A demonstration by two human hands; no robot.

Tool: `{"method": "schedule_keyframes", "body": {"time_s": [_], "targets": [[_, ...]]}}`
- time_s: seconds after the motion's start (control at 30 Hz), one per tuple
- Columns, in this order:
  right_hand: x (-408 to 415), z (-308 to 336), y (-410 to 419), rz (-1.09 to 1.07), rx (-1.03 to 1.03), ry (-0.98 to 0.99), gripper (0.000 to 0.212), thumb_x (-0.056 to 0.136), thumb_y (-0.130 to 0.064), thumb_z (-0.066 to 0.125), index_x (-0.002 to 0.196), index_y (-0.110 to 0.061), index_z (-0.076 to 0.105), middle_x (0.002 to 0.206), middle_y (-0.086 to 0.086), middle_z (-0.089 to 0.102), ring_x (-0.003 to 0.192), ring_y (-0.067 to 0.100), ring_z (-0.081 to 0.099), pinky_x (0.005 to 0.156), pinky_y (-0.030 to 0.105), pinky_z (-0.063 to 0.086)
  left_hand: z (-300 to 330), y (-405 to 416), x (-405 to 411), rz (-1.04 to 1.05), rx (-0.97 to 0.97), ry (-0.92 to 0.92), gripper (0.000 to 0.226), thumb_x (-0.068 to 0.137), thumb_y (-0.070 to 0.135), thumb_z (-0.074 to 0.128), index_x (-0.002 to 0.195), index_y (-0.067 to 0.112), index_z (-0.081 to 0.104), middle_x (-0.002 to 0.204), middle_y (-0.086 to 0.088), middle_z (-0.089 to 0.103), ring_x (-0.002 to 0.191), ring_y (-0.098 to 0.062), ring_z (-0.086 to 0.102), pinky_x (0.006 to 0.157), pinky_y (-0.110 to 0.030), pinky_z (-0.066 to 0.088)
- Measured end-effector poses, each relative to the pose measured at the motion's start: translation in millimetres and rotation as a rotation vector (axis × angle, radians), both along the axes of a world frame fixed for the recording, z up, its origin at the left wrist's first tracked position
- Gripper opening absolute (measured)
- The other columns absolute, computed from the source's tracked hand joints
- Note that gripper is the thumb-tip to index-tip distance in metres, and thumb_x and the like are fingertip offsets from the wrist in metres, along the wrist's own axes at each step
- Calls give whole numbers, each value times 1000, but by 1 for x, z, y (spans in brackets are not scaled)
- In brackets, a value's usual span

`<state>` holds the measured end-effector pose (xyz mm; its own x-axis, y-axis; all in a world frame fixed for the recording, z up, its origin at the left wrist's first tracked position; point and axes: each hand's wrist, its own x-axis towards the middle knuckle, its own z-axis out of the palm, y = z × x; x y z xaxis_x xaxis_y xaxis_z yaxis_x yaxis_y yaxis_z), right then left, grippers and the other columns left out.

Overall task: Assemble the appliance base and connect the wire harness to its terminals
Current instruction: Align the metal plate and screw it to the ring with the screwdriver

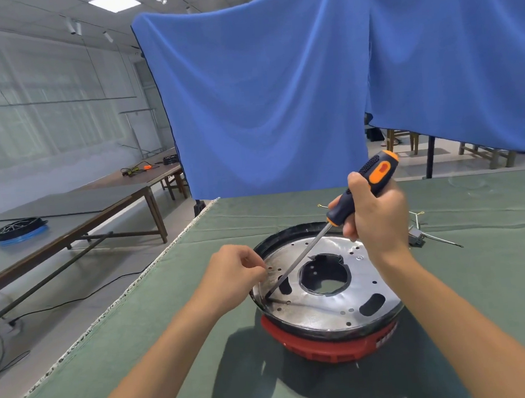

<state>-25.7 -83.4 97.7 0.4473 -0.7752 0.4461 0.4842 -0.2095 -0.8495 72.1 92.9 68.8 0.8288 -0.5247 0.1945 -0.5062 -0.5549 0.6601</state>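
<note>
The round appliance base (pixel 325 300), with a red plastic lower part and a shiny perforated metal plate inside a black rim, stands on the bench (pixel 172 347) covered with green cloth, in front of the person. The right hand (pixel 377 218) grips the black and orange handle of a long screwdriver (pixel 344 211), with the fingers curled around it. The steel shaft goes down and to the left, and its tip stands on the plate near the left rim. The left hand (pixel 237 274) is at the left edge of the base, beside the shaft; its fingertips are pressed together as in a pinch, but what they hold is too small to tell. The wire harness (pixel 418 233), thin wires with a small dark connector, lies on the cloth behind the right hand, apart from the base. A blue curtain (pixel 262 89) hangs behind the bench.
</note>
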Motion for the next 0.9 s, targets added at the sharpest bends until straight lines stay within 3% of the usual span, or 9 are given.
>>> {"method": "schedule_keyframes", "body": {"time_s": [0.13,0.2,0.33,0.43,0.63,0.77,0.9], "targets": [[-1,0,-3,-11,2,-6,21,91,-19,52,76,-6,47,53,10,64,25,15,40,31,19,33,4,-3,2,-35,186,-42,16,79,17,71,63,21,71,62,10,65,57,-4,56,44,-9,38],[-2,1,-4,-27,-1,-17,20,91,-19,53,77,-7,47,55,14,63,26,14,42,31,18,33,4,-4,2,-65,274,-45,8,78,16,73,72,18,76,70,6,70,68,-7,61,54,-12,44],[-5,3,-5,-46,-2,-37,21,91,-18,52,72,-15,45,52,7,63,26,14,42,31,16,32,4,-6,1,-82,359,-78,5,78,17,75,80,17,79,79,5,73,95,-18,61,85,-33,50],[-6,3,-5,-44,1,-34,21,91,-17,52,72,-14,45,52,8,63,26,13,42,31,16,32,2,-8,-1,-70,427,-151,9,79,17,72,83,22,79,84,6,73,104,-23,54,91,-38,46],[-8,2,-5,-43,6,-25,19,92,-18,52,75,-14,45,60,16,63,29,9,45,32,14,33,0,-11,-5,-35,511,-280,11,80,22,71,87,28,78,89,8,71,102,-21,38,79,-31,31],[-8,2,-6,-39,5,-25,19,92,-18,53,74,-15,45,60,14,62,30,7,47,32,16,34,1,-10,-5,-51,507,-257,10,77,22,74,84,29,77,78,13,66,101,-19,47,82,-33,36],[-7,1,-7,-53,-2,-27,19,91,-18,54,74,-16,45,59,13,62,33,6,49,35,17,36,5,-7,-5,-79,487,-173,12,76,16,73,82,25,78,63,21,58,89,-14,57,87,-35,44]]}}
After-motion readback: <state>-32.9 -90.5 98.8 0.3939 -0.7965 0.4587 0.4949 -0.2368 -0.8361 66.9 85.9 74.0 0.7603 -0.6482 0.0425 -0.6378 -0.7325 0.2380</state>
